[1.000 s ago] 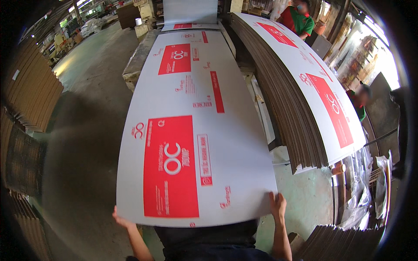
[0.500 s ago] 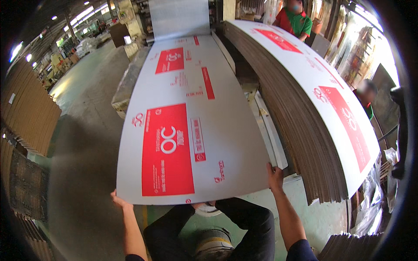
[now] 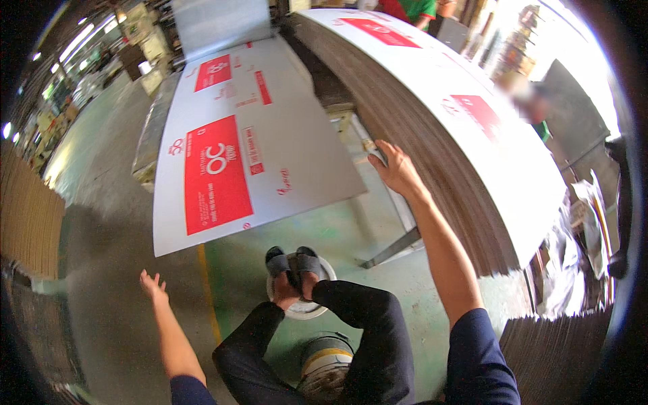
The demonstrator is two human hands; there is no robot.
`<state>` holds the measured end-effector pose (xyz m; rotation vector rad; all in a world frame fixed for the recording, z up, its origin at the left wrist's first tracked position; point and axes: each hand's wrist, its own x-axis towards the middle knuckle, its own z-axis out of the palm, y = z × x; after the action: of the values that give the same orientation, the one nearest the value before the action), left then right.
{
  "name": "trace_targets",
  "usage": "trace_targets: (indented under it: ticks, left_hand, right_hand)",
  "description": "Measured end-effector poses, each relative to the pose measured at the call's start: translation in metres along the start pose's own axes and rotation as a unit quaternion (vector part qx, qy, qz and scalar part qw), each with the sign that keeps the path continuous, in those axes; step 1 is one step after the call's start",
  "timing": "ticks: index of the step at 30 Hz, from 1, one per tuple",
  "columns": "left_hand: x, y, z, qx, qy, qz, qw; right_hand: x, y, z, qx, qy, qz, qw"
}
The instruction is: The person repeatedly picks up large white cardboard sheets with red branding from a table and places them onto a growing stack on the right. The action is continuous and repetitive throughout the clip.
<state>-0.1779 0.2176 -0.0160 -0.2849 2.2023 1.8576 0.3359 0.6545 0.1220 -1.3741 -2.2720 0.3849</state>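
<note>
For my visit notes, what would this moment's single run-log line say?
left hand: empty, off printed sheet | right hand: empty, near cardboard stack | sheet: unheld

sheet [image 3: 297,148]: white, red blocks [image 3: 202,162] | stack [image 3: 449,165] right of sheet: brown edges | floor [image 3: 337,236] near sheet: green, yellow stripe [image 3: 210,297]

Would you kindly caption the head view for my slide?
Left hand and right hand, open, near a red-printed white sheet.
</note>
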Motion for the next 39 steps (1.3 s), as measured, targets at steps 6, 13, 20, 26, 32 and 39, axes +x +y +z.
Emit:
trace_targets:
  ticks: [6, 13, 20, 26, 32, 39]
  left_hand:
    - [-0.141, -0.128, -0.08, 0.014, -0.256, -0.045, 0.965]
    - [-0.368, -0.153, -0.085, -0.078, -0.365, -0.113, 0.921]
    - [-0.425, -0.14, -0.069, -0.059, -0.49, -0.062, 0.868]
    - [-0.423, -0.157, -0.115, -0.051, -0.433, -0.069, 0.897]
    - [-0.419, -0.171, -0.133, -0.059, -0.432, -0.056, 0.898]
    - [-0.443, -0.126, -0.084, -0.073, -0.517, -0.001, 0.853]
  right_hand:
    - [-0.156, 0.071, -0.186, -0.137, 0.041, -0.001, 0.99]
    - [-0.31, 0.152, -0.224, -0.131, 0.024, 0.039, 0.99]
    - [-0.329, 0.204, -0.247, -0.066, 0.054, 0.041, 0.996]
    - [-0.339, 0.202, -0.267, -0.271, -0.067, 0.055, 0.959]
    - [-0.335, 0.225, -0.263, -0.38, -0.064, 0.031, 0.922]
    - [-0.343, 0.109, -0.245, -0.427, 0.008, -0.129, 0.895]
